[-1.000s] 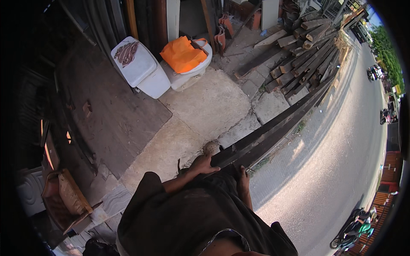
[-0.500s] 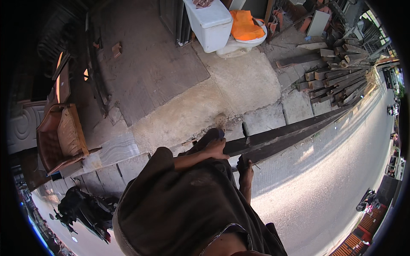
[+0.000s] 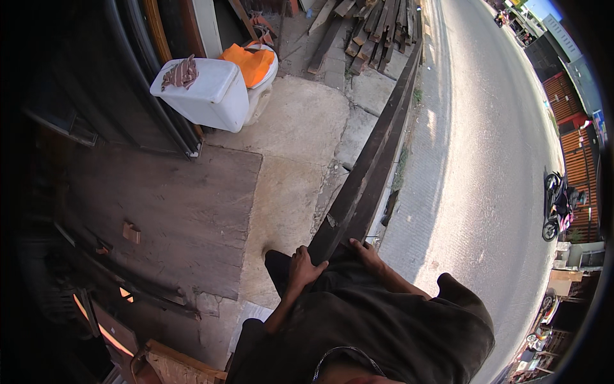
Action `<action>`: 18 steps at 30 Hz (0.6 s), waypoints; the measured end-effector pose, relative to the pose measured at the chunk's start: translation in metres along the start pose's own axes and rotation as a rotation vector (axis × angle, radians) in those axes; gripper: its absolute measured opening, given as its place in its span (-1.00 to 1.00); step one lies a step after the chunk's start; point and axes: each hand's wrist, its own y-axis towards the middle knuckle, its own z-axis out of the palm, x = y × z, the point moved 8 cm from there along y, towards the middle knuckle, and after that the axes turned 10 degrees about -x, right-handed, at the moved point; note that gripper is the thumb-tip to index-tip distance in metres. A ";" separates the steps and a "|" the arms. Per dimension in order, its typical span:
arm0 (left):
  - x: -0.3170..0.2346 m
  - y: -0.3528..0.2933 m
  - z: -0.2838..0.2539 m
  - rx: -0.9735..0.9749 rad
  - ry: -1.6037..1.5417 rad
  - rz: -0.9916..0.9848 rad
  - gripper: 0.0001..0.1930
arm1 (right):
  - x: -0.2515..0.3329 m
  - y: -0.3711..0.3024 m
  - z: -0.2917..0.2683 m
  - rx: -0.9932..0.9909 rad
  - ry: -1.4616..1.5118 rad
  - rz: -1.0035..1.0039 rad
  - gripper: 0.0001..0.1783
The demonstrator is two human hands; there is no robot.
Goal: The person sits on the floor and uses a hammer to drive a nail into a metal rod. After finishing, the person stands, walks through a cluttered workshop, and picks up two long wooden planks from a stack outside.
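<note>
Two long dark wooden beams point(image 3: 358, 189) lie side by side, their near ends at my body and their far ends reaching away toward the upper right. My left hand point(image 3: 306, 267) is closed round the near end of the left beam, fingers over its top left edge. My right hand point(image 3: 366, 253) grips the near end of the right beam from its right side, thumb and fingers bent at the edge. The undersides of the beams and part of my fingers are hidden.
A pile of wooden beams point(image 3: 377, 32) lies near the far ends. At the upper left stands a white toilet point(image 3: 211, 93) with an orange cloth point(image 3: 248, 64) on it. A road point(image 3: 473, 147) runs along the right, with a parked motorcycle point(image 3: 558, 205). A wooden armchair point(image 3: 176, 365) stands lower left.
My view and body have turned to the right, so the beams now point away ahead of me instead of off to the right. Both hands still hold their near ends.
</note>
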 end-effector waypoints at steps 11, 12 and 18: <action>0.164 -0.142 -0.138 0.222 -0.237 -0.195 -0.06 | -0.124 -0.113 0.180 -0.063 -0.263 -0.133 -0.29; 0.178 -0.162 -0.149 0.232 -0.220 -0.232 -0.06 | -0.131 -0.136 0.193 -0.091 -0.306 -0.099 -0.32; 0.268 -0.205 -0.189 0.232 -0.331 -0.270 0.02 | -0.159 -0.196 0.281 -0.063 -0.081 -0.016 -0.37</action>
